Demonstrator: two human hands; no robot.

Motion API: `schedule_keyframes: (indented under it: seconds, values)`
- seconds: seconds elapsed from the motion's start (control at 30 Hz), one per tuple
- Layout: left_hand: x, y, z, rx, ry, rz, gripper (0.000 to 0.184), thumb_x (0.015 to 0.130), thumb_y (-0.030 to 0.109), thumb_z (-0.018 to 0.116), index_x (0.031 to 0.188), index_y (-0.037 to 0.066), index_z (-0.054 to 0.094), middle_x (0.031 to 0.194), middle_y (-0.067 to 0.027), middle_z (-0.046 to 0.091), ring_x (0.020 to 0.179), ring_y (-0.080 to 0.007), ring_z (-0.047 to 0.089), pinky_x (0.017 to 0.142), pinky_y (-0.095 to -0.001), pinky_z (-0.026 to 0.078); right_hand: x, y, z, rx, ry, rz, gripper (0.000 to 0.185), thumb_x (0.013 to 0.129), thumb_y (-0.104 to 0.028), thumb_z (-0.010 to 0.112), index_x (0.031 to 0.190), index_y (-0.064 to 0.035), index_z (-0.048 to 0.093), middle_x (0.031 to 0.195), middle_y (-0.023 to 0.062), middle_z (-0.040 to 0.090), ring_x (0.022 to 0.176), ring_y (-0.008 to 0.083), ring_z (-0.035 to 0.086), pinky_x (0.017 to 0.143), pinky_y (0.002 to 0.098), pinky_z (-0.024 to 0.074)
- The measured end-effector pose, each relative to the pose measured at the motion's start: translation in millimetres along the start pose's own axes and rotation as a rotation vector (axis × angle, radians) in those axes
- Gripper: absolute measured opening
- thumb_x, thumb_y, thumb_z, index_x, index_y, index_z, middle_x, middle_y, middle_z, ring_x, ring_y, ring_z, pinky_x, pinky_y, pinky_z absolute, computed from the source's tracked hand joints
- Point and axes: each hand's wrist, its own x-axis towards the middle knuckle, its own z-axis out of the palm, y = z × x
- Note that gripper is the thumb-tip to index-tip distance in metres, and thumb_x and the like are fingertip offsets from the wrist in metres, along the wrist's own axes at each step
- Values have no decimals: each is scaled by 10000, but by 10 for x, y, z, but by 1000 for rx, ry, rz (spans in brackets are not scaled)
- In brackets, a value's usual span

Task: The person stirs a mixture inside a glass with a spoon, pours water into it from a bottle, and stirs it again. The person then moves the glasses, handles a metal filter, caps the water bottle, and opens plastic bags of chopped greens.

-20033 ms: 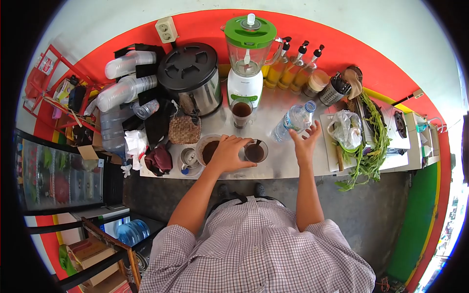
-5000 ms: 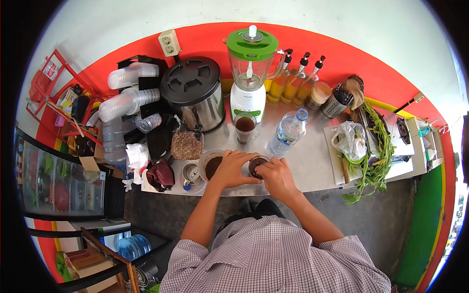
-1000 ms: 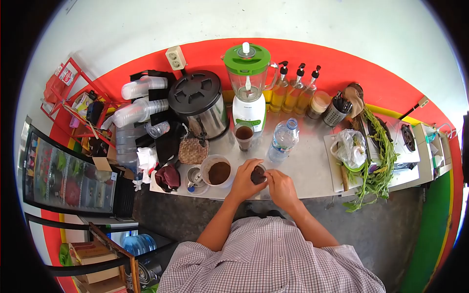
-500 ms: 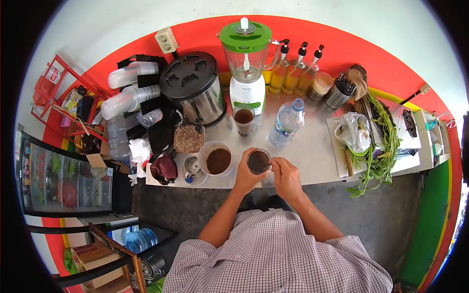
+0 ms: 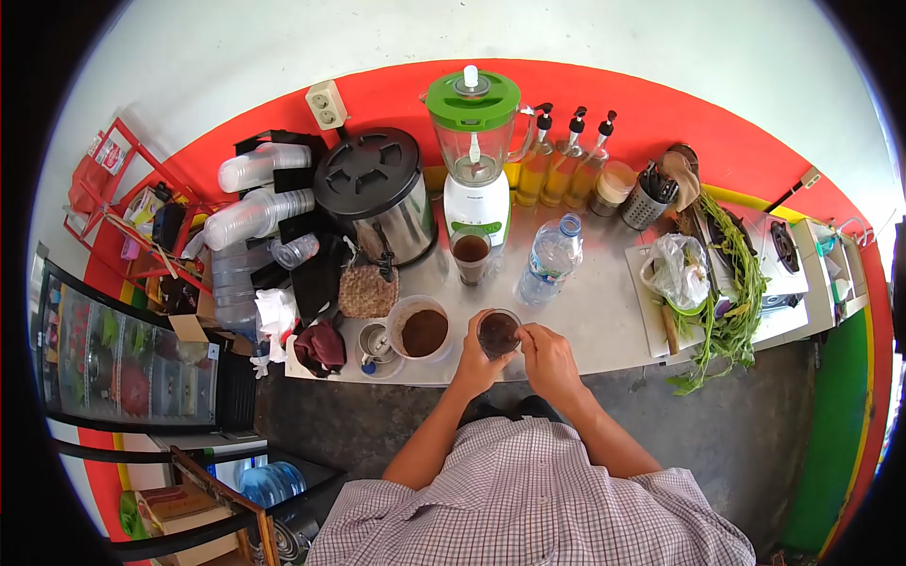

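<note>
Your left grip [image 5: 476,364] is curled around the glass [image 5: 498,333], its fingers along the far-left side and its thumb low on the near side, so the hold is closed to the width of the glass. Your right grip [image 5: 551,362] comes in from the other side, knuckles up and fingers bunched together, with thumb and forefinger pinched at the glass's right edge. If there is something thin in that pinch, it is too small to tell.

The glass sits in front of your body, over the near edge of the table [image 5: 604,325], mouth up, with dark brown contents; you cannot tell from this angle whether its base touches the surface. Both your forearms reach forward and slant inward, elbows apart, bare below the sleeves of your checked shirt [image 5: 528,500], so your two wrists end up near each other.

Just left of your left grip stands a tub [image 5: 421,329] of brown powder. Beyond the glass stand a second glass [image 5: 470,258] with brown contents and a clear plastic bottle [image 5: 549,262].
</note>
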Motion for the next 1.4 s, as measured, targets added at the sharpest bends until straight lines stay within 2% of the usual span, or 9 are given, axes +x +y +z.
schedule_keyframes:
  seconds: [0.2,0.27,0.37,0.5,0.67,0.8,1.07,1.17,1.4]
  values:
    - [-1,20,-22,16,-18,20,914,792,-28,878,1553,39,375,1390,-197,627,1303,-306,647,1131,-431,505,-29,43,16,-35,16,30,155,1068,-75,592,1084,44,690,974,267,734,854,479,707,755,510,572]
    - [8,31,-60,49,-99,-65,928,841,16,863,1580,27,301,1476,-162,502,1404,-279,527,1204,-419,430,-17,78,47,11,-21,26,150,1068,-73,592,1092,40,687,980,275,732,856,484,706,753,518,568]
    - [-15,-81,-94,-9,-126,-83,923,875,27,836,1604,26,270,1508,-170,471,1442,-279,493,1233,-421,396,-15,53,68,15,43,53,153,1073,-78,585,1102,38,680,988,279,730,864,491,703,759,524,564]
    - [-30,-49,-115,77,-97,30,929,865,12,826,1622,64,289,1472,-223,580,1373,-353,611,1166,-455,476,6,116,82,-1,-37,-16,151,1076,-79,583,1110,35,676,985,278,728,863,486,703,756,520,564]
    - [-60,-255,-211,132,-179,-25,916,878,-2,794,1631,28,273,1565,-235,485,1474,-347,509,1236,-452,392,22,162,78,-46,-17,-113,154,1081,-70,574,1087,48,672,871,227,699,756,404,678,706,460,537]
    - [-70,-407,-213,63,-172,-46,905,876,-10,784,1630,20,284,1573,-239,464,1511,-350,457,1264,-449,350,36,103,66,23,58,-41,149,1076,-68,579,1086,47,673,872,228,700,756,407,680,709,464,539]
    - [-141,-567,-201,277,-135,-73,747,890,98,822,1528,43,438,1392,-232,553,1345,-415,521,1156,-497,434,4,138,91,16,103,-15,141,1072,-58,583,1083,42,682,875,218,706,751,397,681,711,461,544]
    - [-151,-701,-212,371,-166,-111,714,868,167,886,1445,-8,504,1362,-191,569,1323,-343,580,1130,-455,466,24,173,73,-9,-51,-53,134,1066,-48,589,1087,42,686,902,222,714,759,394,688,718,455,551]
    - [-162,-795,-164,427,-88,-139,637,800,205,943,1321,13,632,1296,-197,619,1190,-373,629,1038,-463,498,39,131,50,-69,3,-64,136,1058,-45,604,1108,51,687,924,231,720,776,389,702,723,443,560]
